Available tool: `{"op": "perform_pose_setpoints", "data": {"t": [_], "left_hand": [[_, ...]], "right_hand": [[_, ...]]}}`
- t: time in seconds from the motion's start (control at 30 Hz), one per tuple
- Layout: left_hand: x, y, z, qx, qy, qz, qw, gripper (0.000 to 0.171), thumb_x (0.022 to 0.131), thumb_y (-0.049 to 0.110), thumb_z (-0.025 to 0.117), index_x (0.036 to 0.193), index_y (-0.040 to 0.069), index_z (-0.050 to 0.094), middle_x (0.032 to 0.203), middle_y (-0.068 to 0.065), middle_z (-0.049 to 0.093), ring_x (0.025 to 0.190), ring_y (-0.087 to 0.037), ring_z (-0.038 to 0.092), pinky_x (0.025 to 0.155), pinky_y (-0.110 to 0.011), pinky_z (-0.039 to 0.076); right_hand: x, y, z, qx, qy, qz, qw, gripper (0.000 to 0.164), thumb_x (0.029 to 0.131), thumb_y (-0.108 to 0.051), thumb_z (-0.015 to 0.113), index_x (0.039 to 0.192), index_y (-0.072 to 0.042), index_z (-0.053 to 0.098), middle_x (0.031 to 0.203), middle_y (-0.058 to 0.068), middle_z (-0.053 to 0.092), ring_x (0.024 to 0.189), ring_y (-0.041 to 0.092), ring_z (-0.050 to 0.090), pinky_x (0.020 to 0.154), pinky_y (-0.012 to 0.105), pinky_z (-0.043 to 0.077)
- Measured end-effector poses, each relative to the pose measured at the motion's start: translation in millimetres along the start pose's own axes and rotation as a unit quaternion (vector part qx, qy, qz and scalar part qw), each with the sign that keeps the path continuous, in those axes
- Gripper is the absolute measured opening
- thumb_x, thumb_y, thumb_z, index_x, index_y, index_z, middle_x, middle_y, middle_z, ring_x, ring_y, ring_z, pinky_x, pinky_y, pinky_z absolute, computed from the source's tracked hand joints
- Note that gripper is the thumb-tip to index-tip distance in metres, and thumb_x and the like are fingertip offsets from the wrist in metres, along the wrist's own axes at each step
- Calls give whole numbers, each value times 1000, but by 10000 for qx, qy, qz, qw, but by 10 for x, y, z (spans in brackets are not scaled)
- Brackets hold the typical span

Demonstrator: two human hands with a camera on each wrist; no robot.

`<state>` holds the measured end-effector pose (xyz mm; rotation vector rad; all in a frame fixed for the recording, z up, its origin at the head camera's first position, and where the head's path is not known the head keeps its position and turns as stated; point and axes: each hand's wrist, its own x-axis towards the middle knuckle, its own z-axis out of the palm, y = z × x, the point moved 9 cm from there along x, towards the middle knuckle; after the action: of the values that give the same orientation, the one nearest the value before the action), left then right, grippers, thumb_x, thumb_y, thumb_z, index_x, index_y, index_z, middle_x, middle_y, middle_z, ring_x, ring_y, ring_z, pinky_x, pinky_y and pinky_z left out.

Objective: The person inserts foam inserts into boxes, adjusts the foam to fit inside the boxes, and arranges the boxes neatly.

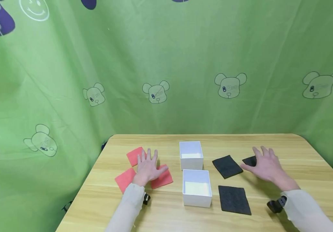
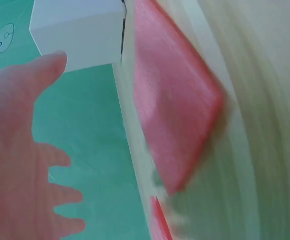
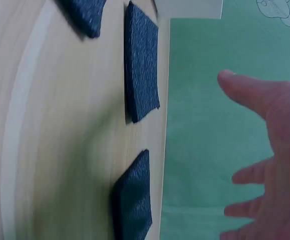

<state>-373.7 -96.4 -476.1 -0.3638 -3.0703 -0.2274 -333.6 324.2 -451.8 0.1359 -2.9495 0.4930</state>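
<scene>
My left hand (image 1: 148,169), fingers spread, hovers over three red felt-like squares: one at the back (image 1: 134,156), one front left (image 1: 125,179) and one by the thumb (image 1: 164,179). In the left wrist view, a gap separates that hand from the nearest red square (image 2: 172,100). On the other side, my right hand (image 1: 266,166) is spread above a black felt-like square (image 1: 249,160), which it partly hides. Two more black squares lie nearer the middle, one behind (image 1: 227,166) and one in front (image 1: 234,199). Neither hand holds anything.
Two open white boxes, a rear one (image 1: 191,163) and a front one (image 1: 197,199), stand between the red and black squares on the wooden table (image 1: 160,216). A green curtain (image 1: 189,112) with printed bear heads hangs behind the table and at its sides.
</scene>
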Motion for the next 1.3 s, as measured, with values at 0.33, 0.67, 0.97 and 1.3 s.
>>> {"op": "perform_pose_setpoints", "data": {"t": [0.33,0.67,0.97,1.3], "left_hand": [[-66,-80,111,-770,-307,621,9946,93,84,64,54,150,7,22,152,-19,21,138,-41,16,111,-54,13],[-131,-139,186,-1183,-776,936,9855,94,82,59,62,151,9,21,153,-14,24,139,-35,20,109,-54,22],[-169,-152,266,-1368,-987,1042,9801,94,80,56,66,150,9,25,152,-11,26,139,-33,21,110,-51,23],[-156,-180,398,-1471,-1110,1038,9774,96,77,59,67,150,12,26,153,-6,25,139,-30,22,110,-50,24]], "right_hand": [[145,-379,72,989,-194,-796,9917,93,83,-57,62,142,8,30,141,34,27,124,54,27,93,69,29],[348,-758,251,1570,-684,-1161,9784,87,84,-51,65,142,6,32,140,29,36,120,47,40,91,59,41],[507,-1040,460,1737,-992,-1407,9696,91,81,-54,67,143,2,32,143,24,36,125,43,38,96,58,37],[666,-1201,631,2141,-1250,-1466,9576,94,79,-39,76,147,0,24,148,23,29,128,43,36,95,55,41]]}}
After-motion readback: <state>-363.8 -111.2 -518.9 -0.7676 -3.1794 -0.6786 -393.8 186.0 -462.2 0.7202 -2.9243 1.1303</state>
